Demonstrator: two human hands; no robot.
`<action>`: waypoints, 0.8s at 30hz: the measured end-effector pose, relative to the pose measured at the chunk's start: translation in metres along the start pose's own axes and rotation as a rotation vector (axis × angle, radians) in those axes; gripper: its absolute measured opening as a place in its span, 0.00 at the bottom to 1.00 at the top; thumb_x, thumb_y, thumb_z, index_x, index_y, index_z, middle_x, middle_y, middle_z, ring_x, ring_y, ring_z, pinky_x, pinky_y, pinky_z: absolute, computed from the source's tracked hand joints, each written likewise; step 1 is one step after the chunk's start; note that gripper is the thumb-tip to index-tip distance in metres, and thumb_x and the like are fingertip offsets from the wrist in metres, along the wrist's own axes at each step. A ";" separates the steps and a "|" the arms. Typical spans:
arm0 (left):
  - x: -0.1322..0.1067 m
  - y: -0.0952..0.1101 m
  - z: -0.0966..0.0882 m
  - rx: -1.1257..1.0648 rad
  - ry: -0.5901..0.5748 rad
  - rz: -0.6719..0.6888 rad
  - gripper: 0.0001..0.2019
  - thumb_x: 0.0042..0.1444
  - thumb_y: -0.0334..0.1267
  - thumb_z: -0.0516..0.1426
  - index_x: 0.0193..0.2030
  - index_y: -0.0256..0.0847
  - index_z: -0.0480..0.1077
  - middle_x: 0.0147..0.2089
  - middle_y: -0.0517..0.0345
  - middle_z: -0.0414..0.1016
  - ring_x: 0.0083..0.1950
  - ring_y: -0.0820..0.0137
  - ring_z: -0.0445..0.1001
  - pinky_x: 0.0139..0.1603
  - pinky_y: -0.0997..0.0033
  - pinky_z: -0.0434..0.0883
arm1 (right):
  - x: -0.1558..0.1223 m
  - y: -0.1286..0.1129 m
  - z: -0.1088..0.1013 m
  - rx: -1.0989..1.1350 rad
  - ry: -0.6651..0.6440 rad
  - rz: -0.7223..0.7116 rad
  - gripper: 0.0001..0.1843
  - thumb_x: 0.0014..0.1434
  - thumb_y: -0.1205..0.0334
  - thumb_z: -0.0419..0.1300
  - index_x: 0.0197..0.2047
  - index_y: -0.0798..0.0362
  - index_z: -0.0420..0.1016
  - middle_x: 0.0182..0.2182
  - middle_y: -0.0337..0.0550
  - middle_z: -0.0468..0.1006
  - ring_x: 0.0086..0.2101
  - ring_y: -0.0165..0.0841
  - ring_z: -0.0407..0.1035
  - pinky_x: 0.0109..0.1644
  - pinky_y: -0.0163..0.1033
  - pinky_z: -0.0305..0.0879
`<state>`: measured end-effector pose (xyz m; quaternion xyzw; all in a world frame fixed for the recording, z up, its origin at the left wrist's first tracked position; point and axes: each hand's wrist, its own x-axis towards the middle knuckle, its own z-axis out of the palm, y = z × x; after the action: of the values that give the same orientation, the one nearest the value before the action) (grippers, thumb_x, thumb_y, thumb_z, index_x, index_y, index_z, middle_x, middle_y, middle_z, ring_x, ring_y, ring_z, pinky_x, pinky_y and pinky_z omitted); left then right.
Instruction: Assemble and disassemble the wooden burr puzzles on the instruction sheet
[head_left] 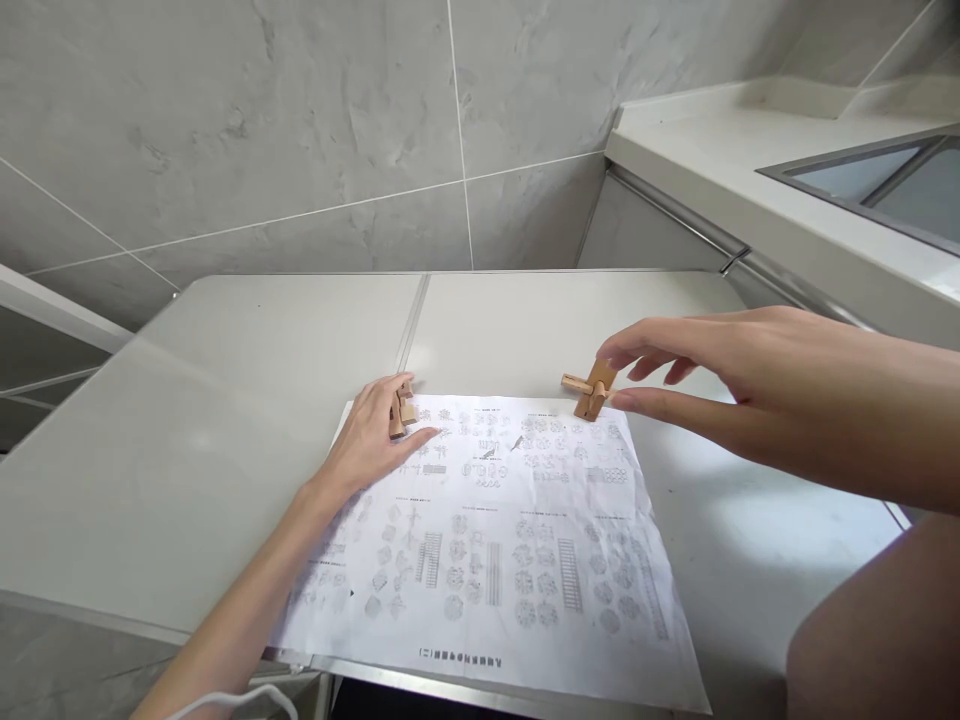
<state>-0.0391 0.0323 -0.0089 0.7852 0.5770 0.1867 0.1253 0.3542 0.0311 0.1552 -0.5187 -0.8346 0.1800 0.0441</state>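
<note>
My left hand lies at the top left corner of a printed paper sheet. Its thumb is spread out on the paper, and its fingers curve past a small wooden burr puzzle piece, partly covered by the hand. On the right, my right hand reaches in from the side. Its thumb and index finger pinch a cross-shaped wooden burr puzzle at the sheet's top right corner. Several notched pieces seem to be joined in it. Small diagrams fill the sheet, whose title appears upside down.
Under the sheet is a white folding table with a seam across it. A grey tiled wall rises behind. At the right stands a white counter with an inset sink. A white cable hangs at the bottom left.
</note>
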 end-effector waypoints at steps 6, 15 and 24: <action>-0.002 0.003 0.003 -0.001 0.079 -0.051 0.32 0.64 0.51 0.66 0.70 0.46 0.62 0.66 0.45 0.74 0.67 0.50 0.72 0.69 0.44 0.70 | -0.002 -0.001 0.002 0.022 0.016 0.004 0.29 0.70 0.32 0.52 0.56 0.41 0.83 0.47 0.48 0.89 0.45 0.57 0.83 0.45 0.59 0.78; -0.006 0.003 0.003 0.000 0.100 -0.090 0.33 0.61 0.54 0.69 0.68 0.48 0.65 0.63 0.47 0.75 0.62 0.51 0.76 0.65 0.49 0.73 | 0.002 -0.003 0.004 0.003 -0.009 -0.021 0.26 0.70 0.33 0.52 0.53 0.38 0.83 0.45 0.44 0.89 0.44 0.57 0.83 0.39 0.57 0.78; -0.006 0.001 0.001 -0.038 0.079 -0.073 0.34 0.59 0.55 0.70 0.67 0.49 0.65 0.62 0.48 0.75 0.62 0.51 0.76 0.66 0.47 0.73 | 0.006 -0.008 0.013 0.019 -0.027 -0.027 0.25 0.71 0.37 0.55 0.56 0.42 0.83 0.48 0.48 0.89 0.44 0.55 0.83 0.41 0.56 0.78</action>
<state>-0.0389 0.0259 -0.0105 0.7533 0.6059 0.2236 0.1240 0.3412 0.0300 0.1454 -0.5046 -0.8403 0.1941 0.0400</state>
